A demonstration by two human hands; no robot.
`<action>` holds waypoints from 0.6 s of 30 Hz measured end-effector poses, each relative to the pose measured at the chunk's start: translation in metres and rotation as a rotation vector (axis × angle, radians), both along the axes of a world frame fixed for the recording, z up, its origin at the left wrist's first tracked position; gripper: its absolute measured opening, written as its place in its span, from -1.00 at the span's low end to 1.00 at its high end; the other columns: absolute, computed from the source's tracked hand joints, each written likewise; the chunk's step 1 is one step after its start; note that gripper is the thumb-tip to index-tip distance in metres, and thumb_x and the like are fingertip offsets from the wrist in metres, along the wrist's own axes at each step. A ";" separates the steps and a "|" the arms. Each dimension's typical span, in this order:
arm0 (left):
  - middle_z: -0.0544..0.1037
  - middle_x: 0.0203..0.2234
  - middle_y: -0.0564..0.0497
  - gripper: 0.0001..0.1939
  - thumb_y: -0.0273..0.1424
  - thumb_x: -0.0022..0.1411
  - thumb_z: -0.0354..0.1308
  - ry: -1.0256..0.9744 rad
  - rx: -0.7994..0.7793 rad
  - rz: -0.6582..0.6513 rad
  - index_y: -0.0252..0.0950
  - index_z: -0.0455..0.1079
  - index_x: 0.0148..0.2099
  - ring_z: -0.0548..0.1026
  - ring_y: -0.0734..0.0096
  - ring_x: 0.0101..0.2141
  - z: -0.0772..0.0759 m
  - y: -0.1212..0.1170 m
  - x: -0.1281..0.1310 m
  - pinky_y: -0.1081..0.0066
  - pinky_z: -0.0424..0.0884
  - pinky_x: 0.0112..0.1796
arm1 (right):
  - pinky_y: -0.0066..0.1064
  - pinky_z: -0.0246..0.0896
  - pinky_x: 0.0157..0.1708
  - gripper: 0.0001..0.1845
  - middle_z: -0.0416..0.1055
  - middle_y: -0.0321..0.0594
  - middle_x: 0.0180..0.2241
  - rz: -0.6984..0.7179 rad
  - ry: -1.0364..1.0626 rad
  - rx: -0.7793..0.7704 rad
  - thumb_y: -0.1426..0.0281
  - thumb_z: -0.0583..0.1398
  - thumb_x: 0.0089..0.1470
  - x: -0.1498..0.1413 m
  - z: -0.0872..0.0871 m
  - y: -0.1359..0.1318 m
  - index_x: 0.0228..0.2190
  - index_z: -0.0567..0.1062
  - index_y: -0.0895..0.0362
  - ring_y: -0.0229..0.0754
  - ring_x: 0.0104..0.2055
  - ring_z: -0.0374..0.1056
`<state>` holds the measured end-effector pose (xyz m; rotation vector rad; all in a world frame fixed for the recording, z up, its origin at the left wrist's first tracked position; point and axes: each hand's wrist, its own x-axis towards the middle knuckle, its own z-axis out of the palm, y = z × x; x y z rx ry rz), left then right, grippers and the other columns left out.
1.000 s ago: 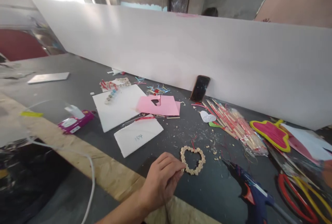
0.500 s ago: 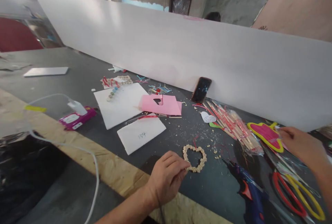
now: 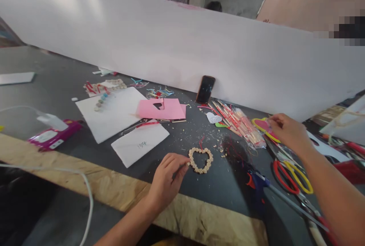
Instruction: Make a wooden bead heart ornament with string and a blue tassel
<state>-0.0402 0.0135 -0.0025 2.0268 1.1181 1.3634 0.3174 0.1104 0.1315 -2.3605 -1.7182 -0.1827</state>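
Note:
My left hand (image 3: pixel 169 177) has thumb and forefinger pinched at the left edge of a heart-shaped ring (image 3: pixel 208 165) of small beige pieces. The ring lies on the dark table, with a thin red string at its top. Over on the right, my right hand (image 3: pixel 289 130) has its fingertips closed at a pink piece with a yellow border (image 3: pixel 260 124). Those fingers cover part of the piece, so I cannot tell whether it is lifted. Below that hand lie red-and-yellow-handled scissors (image 3: pixel 295 177) and a dark blue glue gun (image 3: pixel 258 183).
A packet of wooden sticks (image 3: pixel 236 122) lies beyond the ring, near a phone (image 3: pixel 205 89) leaning on the white partition (image 3: pixel 159 44). Pink paper (image 3: pixel 171 109) and white boards (image 3: pixel 139 145) lie left. A magenta power strip (image 3: pixel 55 135) with a white cable sits farther left.
My right hand has come in from the right and moved left to the pink piece. My left hand stays at the ring. The whole view has shifted.

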 end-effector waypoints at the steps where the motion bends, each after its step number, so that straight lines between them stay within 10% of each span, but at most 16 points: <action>1: 0.52 -0.31 -0.02 -0.85 -0.53 0.27 0.02 -0.009 -0.017 0.019 -0.26 0.37 -0.16 0.42 0.38 -0.24 0.001 0.000 0.000 0.38 0.33 -0.19 | -0.39 0.11 -0.37 -0.77 0.51 -0.10 -0.31 0.015 0.004 -0.006 0.30 0.12 0.09 0.000 -0.002 -0.002 -0.24 0.46 0.12 -0.13 -0.31 0.38; 18: 0.54 -0.30 -0.02 -0.85 -0.41 0.27 0.01 0.100 -0.019 -0.175 -0.21 0.41 -0.18 0.46 0.31 -0.21 0.038 0.010 0.026 0.34 0.38 -0.19 | -0.18 0.33 -0.17 -0.68 0.35 -0.13 -0.05 0.331 0.050 -0.107 0.29 0.13 0.17 -0.053 -0.043 -0.005 -0.05 0.37 0.15 -0.15 -0.13 0.36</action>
